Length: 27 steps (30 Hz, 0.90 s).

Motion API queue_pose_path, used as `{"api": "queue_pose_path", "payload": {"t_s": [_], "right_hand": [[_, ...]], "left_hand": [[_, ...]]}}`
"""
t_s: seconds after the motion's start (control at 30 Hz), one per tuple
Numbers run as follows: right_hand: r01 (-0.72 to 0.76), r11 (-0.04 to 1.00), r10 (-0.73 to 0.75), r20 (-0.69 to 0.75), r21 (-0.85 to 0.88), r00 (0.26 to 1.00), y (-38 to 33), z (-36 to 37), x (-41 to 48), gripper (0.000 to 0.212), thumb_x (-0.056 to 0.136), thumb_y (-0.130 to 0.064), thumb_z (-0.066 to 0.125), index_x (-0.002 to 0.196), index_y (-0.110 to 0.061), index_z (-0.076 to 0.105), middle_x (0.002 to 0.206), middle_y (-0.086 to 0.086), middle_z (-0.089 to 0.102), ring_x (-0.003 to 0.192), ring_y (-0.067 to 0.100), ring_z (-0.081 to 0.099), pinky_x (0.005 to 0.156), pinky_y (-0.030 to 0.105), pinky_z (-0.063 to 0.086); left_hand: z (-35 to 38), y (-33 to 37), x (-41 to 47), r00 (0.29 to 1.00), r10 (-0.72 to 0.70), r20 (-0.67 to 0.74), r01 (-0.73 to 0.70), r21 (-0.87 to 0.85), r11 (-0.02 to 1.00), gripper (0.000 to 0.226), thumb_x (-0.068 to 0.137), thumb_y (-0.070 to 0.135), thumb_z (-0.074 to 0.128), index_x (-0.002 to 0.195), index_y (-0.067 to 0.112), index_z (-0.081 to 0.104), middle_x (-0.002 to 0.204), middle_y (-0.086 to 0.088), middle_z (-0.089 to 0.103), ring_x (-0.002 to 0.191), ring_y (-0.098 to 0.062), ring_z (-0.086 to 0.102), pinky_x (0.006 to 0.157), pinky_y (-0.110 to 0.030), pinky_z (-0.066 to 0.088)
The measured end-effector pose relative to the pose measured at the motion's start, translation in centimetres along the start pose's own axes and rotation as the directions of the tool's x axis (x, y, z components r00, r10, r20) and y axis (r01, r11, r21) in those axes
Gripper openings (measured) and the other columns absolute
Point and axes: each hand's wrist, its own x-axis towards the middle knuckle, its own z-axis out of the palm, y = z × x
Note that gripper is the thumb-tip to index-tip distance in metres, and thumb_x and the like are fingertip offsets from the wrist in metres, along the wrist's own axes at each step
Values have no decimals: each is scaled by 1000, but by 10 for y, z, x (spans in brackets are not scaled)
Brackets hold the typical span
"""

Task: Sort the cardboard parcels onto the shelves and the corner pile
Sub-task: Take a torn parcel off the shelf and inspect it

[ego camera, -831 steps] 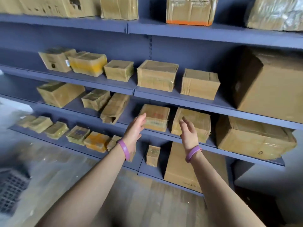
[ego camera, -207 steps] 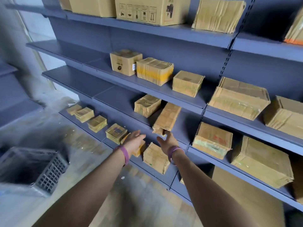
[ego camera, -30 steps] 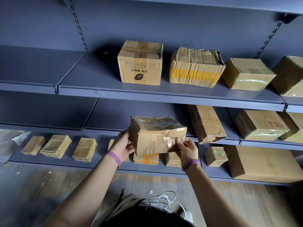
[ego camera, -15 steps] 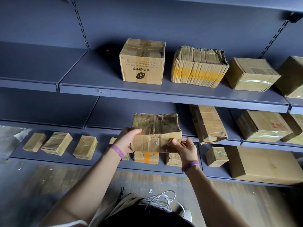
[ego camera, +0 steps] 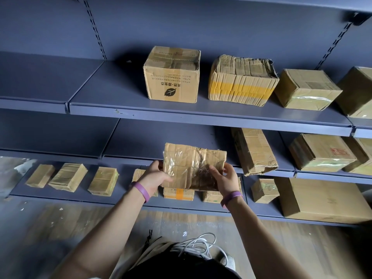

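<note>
Grey-blue metal shelving fills the frame, with cardboard parcels ranged on three levels. At centre, a crumpled, film-wrapped parcel is held in the air before the front edge of the middle shelf, clear of its surface. The left hand is clamped on the parcel's left edge, fingers curled round it; the right hand grips the lower right corner likewise. For a sound placement, the parcel is best levelled, carried over the lip onto the bare stretch left of the long parcel, and set flat before either grip is released. Slippery film is a likely hazard, so support from beneath is advised.
</note>
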Motion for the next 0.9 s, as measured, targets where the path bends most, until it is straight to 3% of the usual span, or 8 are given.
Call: {"api": "queue_pose_path", "payload": {"t_s": [0.13, 0.27, 0.4, 0.5, 0.6, 0.7, 0.8, 0.9], "right_hand": [[-11, 1000, 11, -2, -8, 1000, -1, -3, -2, 15, 90, -14, 70, 96, -12, 57, 85, -3, 62, 83, 17, 61, 75, 29, 55], [-30, 1000, 30, 16, -5, 999, -1, -5, -4, 15, 87, -10, 73, 88, -14, 58, 85, 6, 66, 87, 29, 65, 83, 47, 57], [-1, 999, 2, 28, -37, 1000, 0, -5, -6, 17, 85, 1, 71, 91, -9, 59, 89, 11, 67, 79, 21, 65, 76, 35, 58], [30, 999, -29, 38, -25, 999, -3, -6, -9, 21, 83, 6, 70, 89, -10, 59, 82, 2, 67, 72, 11, 64, 63, 14, 53], [43, 999, -44, 80, 9, 996, -2, -5, -9, 25, 78, 0, 78, 91, -11, 60, 82, 1, 68, 73, 12, 64, 68, 18, 52], [16, 994, -29, 121, 109, 992, -5, -2, -11, 36, 74, -22, 79, 105, -15, 62, 98, 2, 71, 89, 15, 68, 83, 28, 52], [-58, 980, 43, 77, 193, 996, -9, 1, -15, 67, 81, -43, 72, 134, -8, 51, 126, 3, 61, 116, 19, 60, 103, 35, 46], [-69, 979, 53, 90, 193, 995, -9, 2, -14, 99, 67, -73, 72, 138, -7, 51, 129, 8, 63, 116, 20, 63, 103, 38, 50]], "left_hand": [[-4, -6, 4, 995, 47, 86, -45, -26, 999, 113, 45, 52, 96, 139, 17, 43, 134, -2, 60, 126, -23, 54, 111, -48, 40], [2, 8, -3, 1000, 28, -9, -29, -170, 985, 92, 56, 76, 79, 119, 13, 56, 124, -7, 61, 121, -25, 54, 111, -46, 40], [9, 21, 1, 996, 12, -91, -45, -369, 928, 123, 33, 93, 69, 133, 24, 50, 136, -5, 56, 129, -29, 49, 114, -56, 33], [13, 28, -5, 992, 25, -125, -72, -386, 920, 92, 70, 76, 67, 142, 23, 44, 138, 3, 47, 134, -27, 42, 116, -53, 31], [11, 22, 2, 986, 46, -163, -100, -340, 935, 53, 89, 46, 66, 133, 18, 54, 129, 2, 54, 126, -24, 48, 110, -45, 37], [11, 18, 0, 982, 70, -178, -119, -281, 952, 34, 92, 32, 65, 121, 17, 61, 120, -2, 61, 117, -23, 53, 97, -36, 41], [10, 19, -3, 981, 84, -177, -120, -205, 971, 39, 82, 36, 68, 116, 18, 64, 114, -2, 64, 111, -21, 57, 93, -37, 44], [5, 17, -1, 981, 104, -166, -129, -146, 981, 47, 65, 42, 67, 107, 24, 68, 109, 0, 71, 107, -22, 63, 98, -47, 50]]}}
